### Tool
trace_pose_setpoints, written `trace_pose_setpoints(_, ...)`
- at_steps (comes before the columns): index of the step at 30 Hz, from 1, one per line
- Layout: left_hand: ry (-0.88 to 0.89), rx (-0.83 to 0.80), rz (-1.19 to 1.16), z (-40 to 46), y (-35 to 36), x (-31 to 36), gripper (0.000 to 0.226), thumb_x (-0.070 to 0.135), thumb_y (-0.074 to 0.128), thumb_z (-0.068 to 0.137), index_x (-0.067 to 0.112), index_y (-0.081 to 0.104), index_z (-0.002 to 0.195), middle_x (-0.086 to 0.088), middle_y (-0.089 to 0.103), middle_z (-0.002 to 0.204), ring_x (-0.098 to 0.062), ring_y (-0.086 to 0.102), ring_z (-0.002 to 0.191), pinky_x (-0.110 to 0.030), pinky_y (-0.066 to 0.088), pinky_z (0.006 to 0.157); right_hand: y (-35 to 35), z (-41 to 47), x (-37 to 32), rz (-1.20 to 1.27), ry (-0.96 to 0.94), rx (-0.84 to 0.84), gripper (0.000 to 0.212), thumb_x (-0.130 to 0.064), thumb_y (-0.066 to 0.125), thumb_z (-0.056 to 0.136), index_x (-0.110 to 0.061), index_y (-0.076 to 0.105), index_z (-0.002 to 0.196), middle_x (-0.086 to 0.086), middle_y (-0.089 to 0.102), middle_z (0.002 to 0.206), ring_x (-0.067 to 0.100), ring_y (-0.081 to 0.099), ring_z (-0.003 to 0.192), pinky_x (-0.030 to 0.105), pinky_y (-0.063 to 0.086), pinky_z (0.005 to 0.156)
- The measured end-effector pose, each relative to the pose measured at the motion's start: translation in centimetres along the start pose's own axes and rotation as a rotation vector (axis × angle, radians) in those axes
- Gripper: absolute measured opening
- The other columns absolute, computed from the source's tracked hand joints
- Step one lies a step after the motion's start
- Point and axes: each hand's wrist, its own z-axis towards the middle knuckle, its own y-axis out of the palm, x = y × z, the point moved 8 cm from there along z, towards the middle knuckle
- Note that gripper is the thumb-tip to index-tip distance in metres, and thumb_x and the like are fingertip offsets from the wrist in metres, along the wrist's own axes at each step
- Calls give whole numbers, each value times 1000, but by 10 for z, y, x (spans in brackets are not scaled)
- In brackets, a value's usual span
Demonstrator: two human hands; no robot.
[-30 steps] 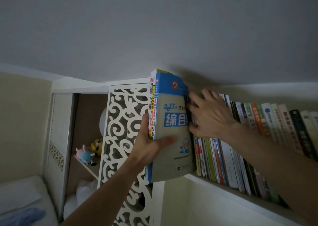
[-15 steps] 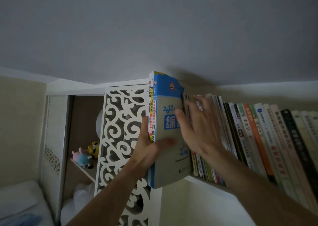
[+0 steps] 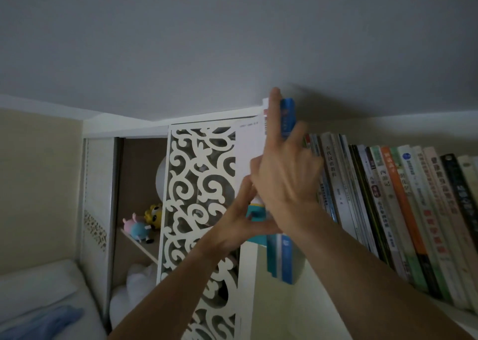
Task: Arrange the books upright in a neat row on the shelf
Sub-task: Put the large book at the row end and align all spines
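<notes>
Room: grey ceiling [image 3: 232,42] fills the top, and I see a pale wall on the left.
Shelf: a white shelf [image 3: 460,316] runs off to the right, high up near the ceiling.
Row of books: many books [image 3: 388,205] stand on the shelf, and they lean a little.
Blue book: a tall blue book [image 3: 285,257] stands up at the left end of the row, with its bottom hanging below the shelf edge.
Right hand: my right hand [image 3: 287,176] lies flat on the blue book with one finger pointing up, fingers straight.
Left hand: my left hand [image 3: 243,220] holds the low part of the blue book, thumb and fingers around it.
Cupboard: a white panel [image 3: 201,184] with curly holes stands just left of the blue book.
Toys: small soft toys [image 3: 144,223] sit on a board inside the cupboard.
Bed: a white pillow [image 3: 38,288] and a blue cloth [image 3: 44,321] lie at the bottom left.
</notes>
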Motion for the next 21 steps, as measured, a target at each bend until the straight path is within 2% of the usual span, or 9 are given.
trace_pose_setpoints(2, -47, 4, -128, 2, -4, -5, 71, 33, 76, 77, 58, 48, 137, 13, 54, 146, -16, 50, 137, -51, 43, 111, 2, -1, 8, 25, 1, 13, 88, -38, 64, 91, -35, 10, 160, 25, 48, 117, 12, 25, 44, 25, 30, 45)
trace_pose_setpoints(4, -99, 166, -233, 10, -17, -16, 53, 47, 64, 87, 51, 53, 139, 5, 52, 149, -18, 51, 134, -53, 48, 105, 8, -3, 11, 25, -1, -2, 74, -40, 62, 93, -36, 22, 156, 25, 45, 119, 13, 29, 46, 27, 36, 48)
trace_pose_setpoints(6, -174, 382, -130, 23, -35, -34, 42, 48, 52, 100, 42, 53, 141, -5, 56, 142, -24, 58, 126, -50, 56, 95, 6, -9, 10, 25, -12, -12, 58, -40, 62, 94, -31, 39, 145, 25, 46, 120, 16, 36, 51, 27, 38, 48)
trace_pose_setpoints(7, -226, 433, -30, 31, -41, -49, 45, 49, 53, 97, 30, 54, 138, -15, 57, 136, -35, 61, 121, -57, 57, 92, 4, -13, 10, 33, -18, -7, 48, -40, 63, 93, -28, 46, 136, 25, 47, 119, 17, 37, 54, 27, 38, 46)
trace_pose_setpoints(9, -290, 453, 132, 43, -39, -73, 54, 53, 55, 90, 16, 49, 129, -25, 53, 135, -52, 52, 124, -69, 48, 100, -3, -19, 14, 64, -21, 24, 35, -38, 64, 92, -24, 52, 122, 24, 49, 116, 19, 36, 59, 26, 36, 46)
trace_pose_setpoints(11, -263, 438, 226, 45, -22, -74, 46, 51, 49, 100, 35, 46, 143, 6, 36, 147, -28, 28, 141, -47, 31, 115, -11, -24, 23, 114, -23, 60, 31, -37, 63, 90, -23, 53, 116, 25, 49, 115, 19, 36, 60, 25, 35, 46)
trace_pose_setpoints(13, -167, 451, 229, 40, -7, -61, 45, 52, 44, 105, 57, 33, 148, 25, 20, 145, -13, 13, 143, -39, 21, 118, -18, -28, 34, 146, -33, 71, 31, -37, 63, 89, -25, 52, 115, 25, 49, 117, 20, 42, 61, 25, 39, 45)
trace_pose_setpoints(17, -75, 505, 68, 31, 12, -50, 44, 58, 38, 104, 66, 29, 146, 23, 22, 155, -9, 23, 146, -43, 28, 122, -26, -33, 50, 203, -12, 46, 33, -32, 70, 91, -27, 51, 117, 25, 47, 119, 19, 40, 61, 27, 43, 43)
trace_pose_setpoints(21, 4, 505, 329, 34, 20, -44, 48, 44, 33, 111, 55, 21, 156, 25, 31, 159, -4, 22, 148, -31, 17, 119, -33, -37, 53, 220, -26, 88, 34, -26, 74, 88, -27, 52, 114, 26, 49, 117, 17, 37, 63, 25, 36, 43)
